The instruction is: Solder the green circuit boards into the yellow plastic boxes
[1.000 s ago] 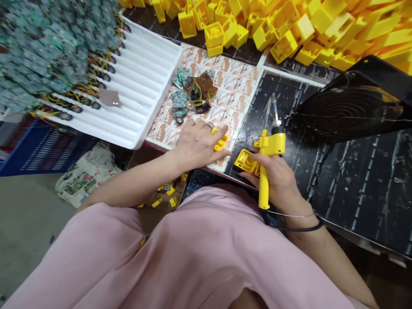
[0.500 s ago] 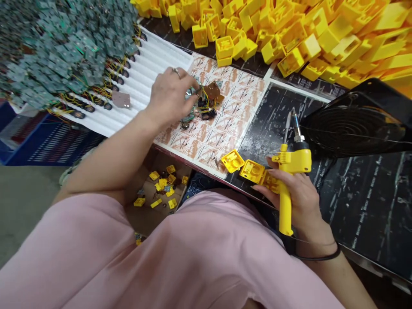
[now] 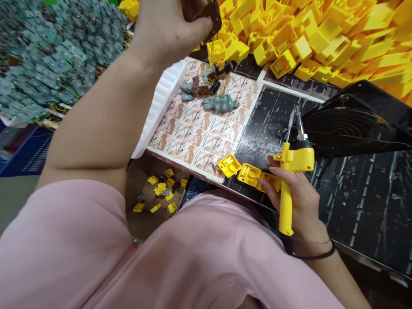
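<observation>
My left hand is raised at the top edge, its thumb closed on a brown circuit board; part of the hand is out of view. Below it, small green circuit boards and dark wired parts lie on the patterned sheet, some blurred. My right hand is wrapped round the handle of a yellow soldering gun, whose metal tip points up and away. By its fingers, several open yellow casings lie in a row along the table edge.
A large heap of yellow casings covers the back. Many green circuit boards are piled at left, beside a white ridged foam sheet. A black fan stands at right. Below the edge, an open box holds yellow pieces.
My left hand has risen from the parts on the patterned sheet and now holds a brown circuit board. Parts on the sheet have shifted. My right hand keeps the soldering gun nearly in place.
</observation>
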### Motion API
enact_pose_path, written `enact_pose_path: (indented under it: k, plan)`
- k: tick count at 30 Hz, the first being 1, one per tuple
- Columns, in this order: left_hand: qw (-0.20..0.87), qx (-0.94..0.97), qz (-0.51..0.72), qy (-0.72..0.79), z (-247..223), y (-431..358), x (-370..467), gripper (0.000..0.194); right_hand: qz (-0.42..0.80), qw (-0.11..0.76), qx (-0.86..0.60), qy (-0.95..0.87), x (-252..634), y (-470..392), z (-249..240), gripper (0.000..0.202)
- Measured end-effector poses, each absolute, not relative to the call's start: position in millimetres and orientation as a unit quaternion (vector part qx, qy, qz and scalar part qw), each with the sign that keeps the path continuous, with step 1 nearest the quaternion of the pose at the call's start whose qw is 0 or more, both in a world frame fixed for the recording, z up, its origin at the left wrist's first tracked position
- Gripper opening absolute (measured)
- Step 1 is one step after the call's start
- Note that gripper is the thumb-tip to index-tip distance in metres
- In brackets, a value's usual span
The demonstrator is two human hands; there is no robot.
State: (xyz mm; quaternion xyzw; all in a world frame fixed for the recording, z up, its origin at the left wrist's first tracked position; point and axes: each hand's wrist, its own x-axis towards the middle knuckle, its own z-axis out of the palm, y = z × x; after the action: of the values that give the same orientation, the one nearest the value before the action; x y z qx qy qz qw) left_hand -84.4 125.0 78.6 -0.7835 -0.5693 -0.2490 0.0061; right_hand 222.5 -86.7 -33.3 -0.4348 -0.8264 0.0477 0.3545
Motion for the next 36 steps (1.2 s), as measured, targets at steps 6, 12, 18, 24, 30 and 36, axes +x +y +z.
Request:
enact_pose_path:
  k: [6, 12, 18, 24, 30, 36]
  plan:
    - [-0.005, -0.776, -0.298, -0.556, 61.7, 101.0, -82.4, 0.01, 0.086, 0.382, -0.455, -0.8, 210.6, -85.6, -35.7, 0.056]
    - [0.002, -0.873, -0.174, -0.455, 43.1, 57.8, -98.4, 0.022, 0.025, 0.318, -0.416, -0.852, 179.4, -72.3, -28.4, 0.052]
    - [0.085, -0.924, -0.119, -0.353, -6.1, -9.3, -117.0, 0.032, 0.0, 0.256, -0.395, -0.882, 156.9, -68.6, -31.2, 0.031]
    - [-0.058, -0.845, -0.177, -0.501, -23.7, -57.2, -143.1, 0.04, 0.047, 0.278, -0.381, -0.881, 177.8, -69.5, -32.2, 0.042]
    - [-0.028, -0.785, -0.101, -0.61, -25.8, -62.6, -123.2, 0.048, 0.054, 0.36, -0.416, -0.833, 184.0, -80.1, -25.6, 0.051]
    - [-0.005, -0.752, -0.16, -0.64, -25.7, -26.8, -93.8, 0.037, 0.099, 0.367, -0.44, -0.813, 185.0, -93.6, -16.2, 0.045]
